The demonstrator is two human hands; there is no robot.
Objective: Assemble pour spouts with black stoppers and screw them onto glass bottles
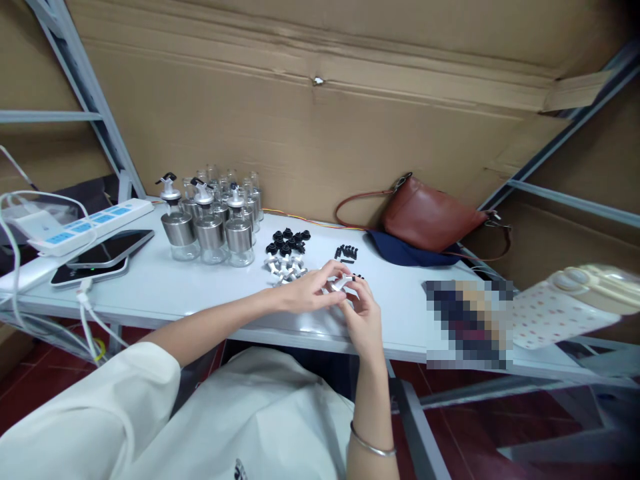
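Close to the table's front edge, my left hand is closed, its thumb and fingers around a white pourer spout. The fingertips of my right hand meet it from the other side, pinched at a small black piece at the spout's tip. Left of the hands lie several white spouts in a pile, with black bottle caps behind them. Small black levers are grouped beyond my fingers. A few more tiny black parts are partly hidden behind my right hand.
Glass bottles with metal bands stand at the left back, the front ones topped with pourers. Further left are a power strip and stacked phones. A brown handbag rests on a navy cap; a spotted white container is at right.
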